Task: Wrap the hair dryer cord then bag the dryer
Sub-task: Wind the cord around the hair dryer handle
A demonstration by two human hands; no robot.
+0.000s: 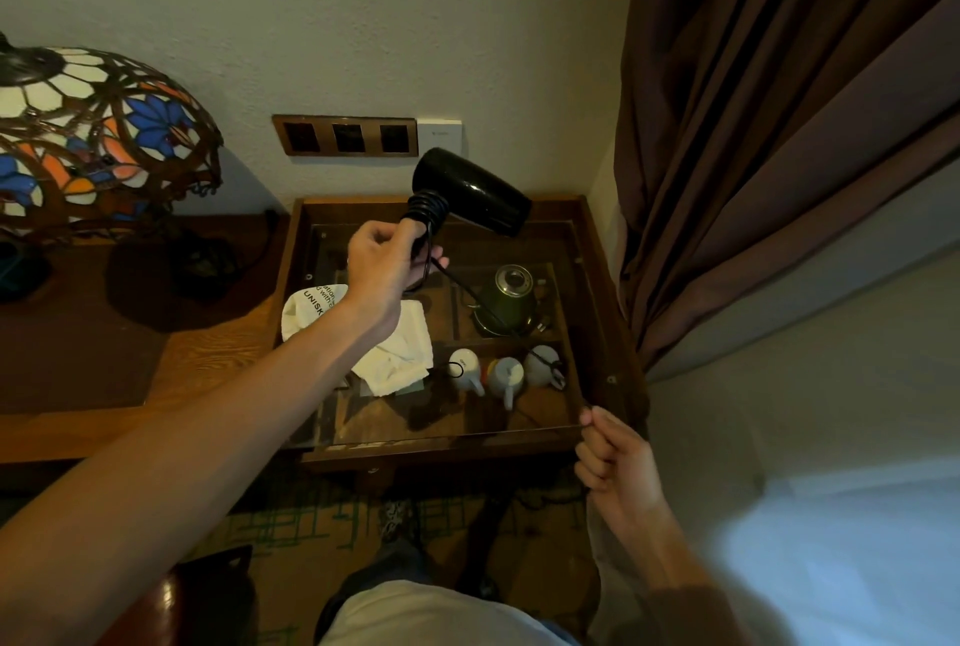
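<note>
Several cord (470, 294) coils sit above my left hand (376, 268), clamped on the dryer (470, 193) handle; my right hand (615, 458) pinches the slack, which I judge could snag the cups (506, 375) below.

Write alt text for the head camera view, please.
A left hand holds a black hair dryer by its handle, cord partly coiled around it, above a glass-topped table. The right hand pinches the cord's far end.

You're in a hotel room: a kettle (506, 305) and cups (506, 377) under glass, stained-glass lamp (98, 136), heavy curtain (779, 125)
</note>
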